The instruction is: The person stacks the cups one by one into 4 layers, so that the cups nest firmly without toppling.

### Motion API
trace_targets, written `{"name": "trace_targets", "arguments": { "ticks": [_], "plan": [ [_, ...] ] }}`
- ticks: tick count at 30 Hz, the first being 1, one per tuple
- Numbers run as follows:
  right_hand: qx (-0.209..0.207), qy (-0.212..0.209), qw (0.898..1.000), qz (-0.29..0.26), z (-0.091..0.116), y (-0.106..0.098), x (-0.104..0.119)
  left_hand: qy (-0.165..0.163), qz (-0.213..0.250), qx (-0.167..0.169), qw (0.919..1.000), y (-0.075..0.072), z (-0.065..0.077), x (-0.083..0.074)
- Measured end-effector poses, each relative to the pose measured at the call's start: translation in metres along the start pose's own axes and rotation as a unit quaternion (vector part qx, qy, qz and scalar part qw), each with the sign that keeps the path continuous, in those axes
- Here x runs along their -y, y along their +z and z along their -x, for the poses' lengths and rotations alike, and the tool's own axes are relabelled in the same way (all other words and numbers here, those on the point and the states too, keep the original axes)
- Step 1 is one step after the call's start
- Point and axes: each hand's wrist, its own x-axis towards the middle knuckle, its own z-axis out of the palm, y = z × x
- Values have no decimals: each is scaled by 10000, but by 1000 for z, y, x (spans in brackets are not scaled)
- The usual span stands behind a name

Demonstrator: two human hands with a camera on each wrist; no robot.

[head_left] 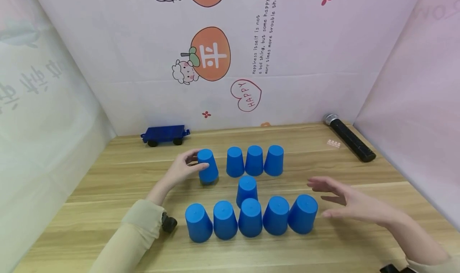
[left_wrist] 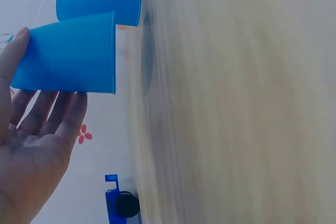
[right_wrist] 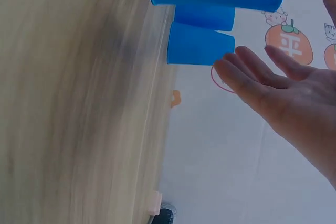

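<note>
My left hand (head_left: 183, 167) grips an upside-down blue cup (head_left: 208, 167) at the left of the back row, thumb on the near side and fingers behind it. In the left wrist view this cup (left_wrist: 73, 53) has its rim close over the tabletop, a shadow under it. To its right stand three more inverted cups (head_left: 254, 161) side by side. A single cup (head_left: 246, 190) stands in the middle, behind a front row of several inverted cups (head_left: 250, 218). My right hand (head_left: 353, 201) hovers right of the front row, fingers apart and holding nothing.
A blue toy wagon (head_left: 165, 135) stands at the back left by the printed cloth wall (head_left: 294, 45). At the back right lies a black microphone (head_left: 350, 139), with a small pale pink block (head_left: 334, 143) beside it. Cloth walls also border both sides of the wooden table (head_left: 118, 173).
</note>
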Motion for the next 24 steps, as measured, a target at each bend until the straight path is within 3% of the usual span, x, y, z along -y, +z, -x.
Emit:
{"name": "trace_targets", "arguments": {
  "ticks": [7,12,24],
  "plan": [
    [188,127,9997,-39,0,12,-2,299,99,-57,9995,9,-13,0],
    [222,62,9997,-115,-4,18,-2,284,59,-86,9995,15,-17,0],
    [109,375,9988,-292,-8,21,0,401,67,26,9992,25,-23,4]
  ]
}}
